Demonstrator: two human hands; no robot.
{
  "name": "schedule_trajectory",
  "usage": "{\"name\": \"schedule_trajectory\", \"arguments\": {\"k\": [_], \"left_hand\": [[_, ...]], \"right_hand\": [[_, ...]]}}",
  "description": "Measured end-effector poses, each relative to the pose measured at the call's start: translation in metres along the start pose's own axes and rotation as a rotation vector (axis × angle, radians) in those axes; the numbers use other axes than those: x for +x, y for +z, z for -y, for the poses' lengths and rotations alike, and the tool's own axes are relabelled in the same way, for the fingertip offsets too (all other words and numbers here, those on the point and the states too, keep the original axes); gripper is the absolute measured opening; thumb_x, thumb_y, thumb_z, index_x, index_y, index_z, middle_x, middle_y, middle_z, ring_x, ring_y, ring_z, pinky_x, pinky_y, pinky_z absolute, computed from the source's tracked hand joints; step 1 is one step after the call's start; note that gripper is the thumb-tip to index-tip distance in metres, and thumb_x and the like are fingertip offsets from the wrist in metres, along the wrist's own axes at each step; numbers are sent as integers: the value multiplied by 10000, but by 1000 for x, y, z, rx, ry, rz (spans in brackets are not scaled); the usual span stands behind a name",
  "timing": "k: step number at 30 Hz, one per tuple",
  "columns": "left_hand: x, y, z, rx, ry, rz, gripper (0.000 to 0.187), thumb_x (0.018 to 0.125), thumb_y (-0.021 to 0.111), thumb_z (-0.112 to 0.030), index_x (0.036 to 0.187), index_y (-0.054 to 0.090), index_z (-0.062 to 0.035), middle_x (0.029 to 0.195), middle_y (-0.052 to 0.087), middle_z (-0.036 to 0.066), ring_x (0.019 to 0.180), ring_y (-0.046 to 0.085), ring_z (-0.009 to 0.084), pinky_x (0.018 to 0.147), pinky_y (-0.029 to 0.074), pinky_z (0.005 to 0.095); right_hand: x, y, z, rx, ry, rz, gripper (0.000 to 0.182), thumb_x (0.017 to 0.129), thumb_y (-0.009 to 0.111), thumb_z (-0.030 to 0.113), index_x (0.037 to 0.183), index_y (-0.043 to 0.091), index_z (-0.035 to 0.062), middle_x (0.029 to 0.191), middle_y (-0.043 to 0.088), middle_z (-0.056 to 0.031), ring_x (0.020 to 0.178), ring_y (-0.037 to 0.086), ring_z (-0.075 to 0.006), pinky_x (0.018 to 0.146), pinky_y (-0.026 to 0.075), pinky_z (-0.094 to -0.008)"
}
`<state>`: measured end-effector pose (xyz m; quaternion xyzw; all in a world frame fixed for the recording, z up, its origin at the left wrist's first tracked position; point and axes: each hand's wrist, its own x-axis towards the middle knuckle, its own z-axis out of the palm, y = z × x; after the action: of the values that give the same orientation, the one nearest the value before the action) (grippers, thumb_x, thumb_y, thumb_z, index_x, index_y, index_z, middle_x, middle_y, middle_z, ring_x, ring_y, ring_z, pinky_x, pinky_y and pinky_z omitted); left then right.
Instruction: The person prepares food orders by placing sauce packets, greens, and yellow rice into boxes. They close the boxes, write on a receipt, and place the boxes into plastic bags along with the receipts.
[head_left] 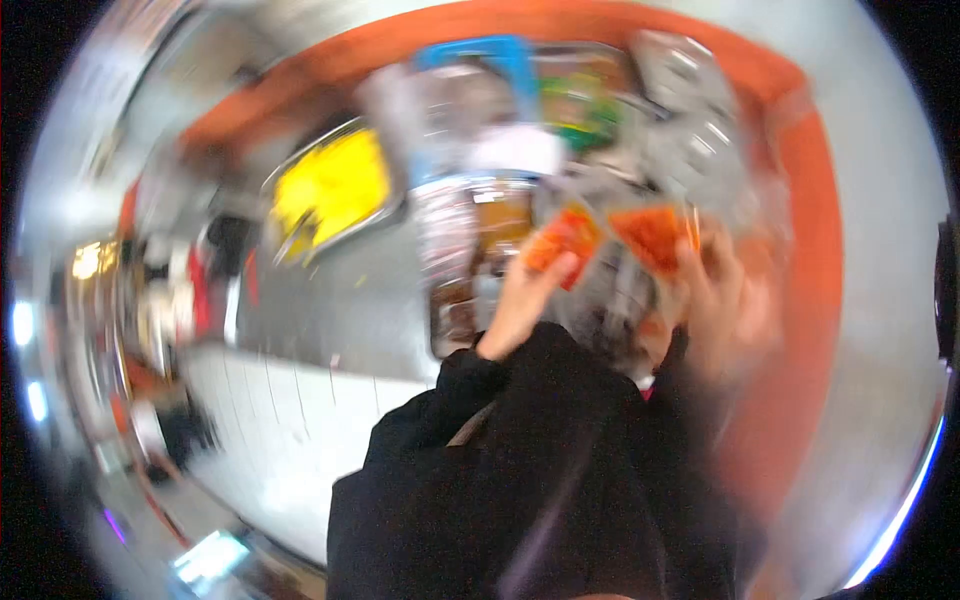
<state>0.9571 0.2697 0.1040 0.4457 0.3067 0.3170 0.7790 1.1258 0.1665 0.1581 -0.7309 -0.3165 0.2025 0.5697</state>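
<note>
My left hand (523, 300) is closed on a small orange-red packet (566, 243), gripped by its lower left side. Close to it on the right, my right hand (708, 285) has its fingers round a second piece, an orange-red packet or clear pack (648, 236) with a pale edge. Both are held above the cluttered counter, with a narrow gap between them. Blur hides their exact kind and any print.
A metal tray (388, 215) of bright yellow food stands on the steel counter (340, 310). Beyond my hands are a blue tray (525, 75), a green-and-yellow pack (585, 105) and clear plastic containers (695, 150). An orange border (815, 250) curves round the right side.
</note>
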Motion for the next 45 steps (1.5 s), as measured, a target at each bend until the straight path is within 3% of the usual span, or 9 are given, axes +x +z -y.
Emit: {"name": "schedule_trajectory", "arguments": {"k": [4,9,14,20,26,28,33,37,45], "left_hand": [[-57,-107,-28,29,145,-280,333,836,584,-160,1110,505,10,1029,572,43,934,522,101,811,416,243],[-183,-237,-56,268,291,-955,281,845,564,-189,1044,552,10,900,587,41,805,549,106,709,443,238],[-331,-346,-59,211,391,-1482,282,857,538,-199,1024,548,27,834,595,67,734,551,115,653,440,231],[-454,-471,-85,50,496,-1708,270,868,523,-197,998,546,38,802,549,49,674,508,93,585,430,219],[-502,-564,-133,-120,544,-1752,319,863,539,-216,1055,508,36,958,543,68,852,561,154,706,496,279],[-500,-602,-154,-149,561,-1636,325,865,536,-221,1060,506,38,971,541,71,873,554,163,713,495,288],[-477,-725,-210,-97,572,-1578,313,871,527,-219,1057,509,32,962,546,74,868,556,171,719,493,290],[-459,-810,-258,-79,530,-1582,291,874,521,-206,1052,512,24,968,545,74,862,552,165,735,488,288],[-433,-961,-328,168,297,-1470,255,870,529,-192,989,540,34,895,553,51,821,542,132,703,468,267]], "right_hand": [[-47,124,7,232,12,478,151,798,614,163,821,572,21,821,520,8,732,428,-63,660,342,-215],[-102,214,5,231,285,996,168,799,628,182,817,577,23,738,537,26,663,449,-47,615,366,-188],[-156,335,44,273,406,1302,181,824,588,161,932,562,18,808,562,-15,743,531,-87,662,435,-229],[-263,541,97,513,690,1473,204,832,544,105,1001,529,-8,982,566,-68,900,545,-145,774,447,-278],[-303,725,165,322,-114,1339,99,773,621,99,807,582,15,793,580,-19,724,519,-89,654,414,-236],[-302,797,205,183,-523,1193,131,744,643,94,777,559,0,730,556,-59,662,507,-129,611,388,-240],[-319,987,230,146,-975,865,153,685,660,50,780,547,12,807,538,-114,723,534,-245,620,413,-303],[-315,1076,213,111,-949,625,200,655,707,34,784,567,-25,896,568,-84,758,559,-202,616,463,-260],[-250,1057,318,-62,-713,553,349,609,723,40,927,579,34,965,559,-110,880,552,-259,714,468,-299]]}}
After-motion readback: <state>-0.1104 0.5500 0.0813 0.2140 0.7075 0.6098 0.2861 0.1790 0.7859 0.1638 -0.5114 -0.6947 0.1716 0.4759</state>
